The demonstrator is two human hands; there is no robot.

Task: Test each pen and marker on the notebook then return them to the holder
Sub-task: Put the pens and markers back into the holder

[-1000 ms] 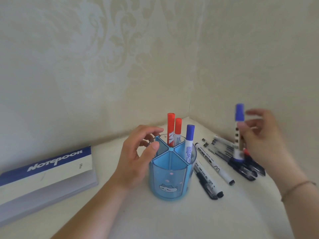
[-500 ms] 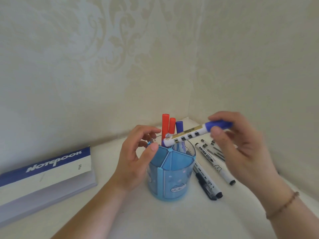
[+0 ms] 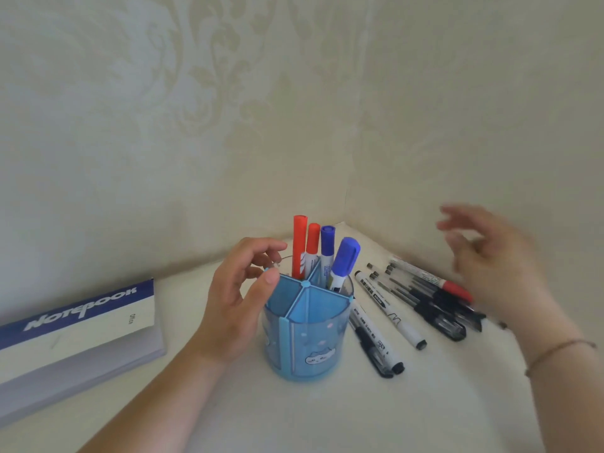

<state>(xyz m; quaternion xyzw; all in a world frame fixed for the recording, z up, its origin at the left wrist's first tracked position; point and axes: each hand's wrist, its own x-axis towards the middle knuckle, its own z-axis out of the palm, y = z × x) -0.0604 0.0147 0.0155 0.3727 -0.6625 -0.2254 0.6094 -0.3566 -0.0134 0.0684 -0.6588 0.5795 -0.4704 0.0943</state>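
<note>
A blue translucent holder (image 3: 307,338) with several compartments stands on the white table. Two red-capped markers (image 3: 299,246) and two blue-capped markers (image 3: 343,261) stand in its far compartments; the nearer blue one leans right. My left hand (image 3: 238,299) grips the holder's left rim between thumb and fingers. My right hand (image 3: 490,263) is blurred, fingers spread, holding nothing, above a heap of pens (image 3: 434,299) lying right of the holder. A closed notebook (image 3: 75,335) with a blue band lies at the left.
Two white markers with black caps (image 3: 392,308) lie between the holder and the pen heap. Patterned walls meet in a corner just behind the holder. A thin bracelet circles my right wrist.
My right hand put the blue-capped marker into the holder, let it go and swung right over the loose pens. My left hand kept its grip on the holder's rim.
</note>
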